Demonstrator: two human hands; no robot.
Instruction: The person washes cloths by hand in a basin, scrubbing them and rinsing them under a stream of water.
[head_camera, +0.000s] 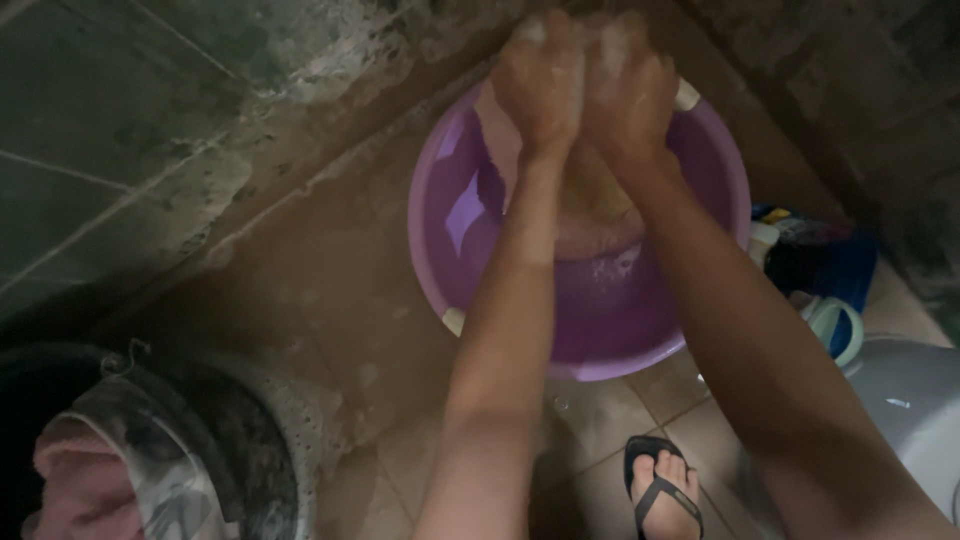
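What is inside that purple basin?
The purple basin holds soapy water and a pinkish cloth, gripped by the left hand and right hand. The arms hide the middle.

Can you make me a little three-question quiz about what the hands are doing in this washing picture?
1. True or false: both hands are pressed together above the purple basin.
2. What do the left hand and right hand grip? A) a scrubbing brush B) a wet pinkish cloth C) a bottle
3. Fill in: near the bottom edge of the picture, a foot wears a black ____.

Key:
1. True. The soapy hands meet over the basin's far side.
2. B. The cloth hangs from the hands down into the basin.
3. Sandal, a flip-flop standing on the tiled floor.
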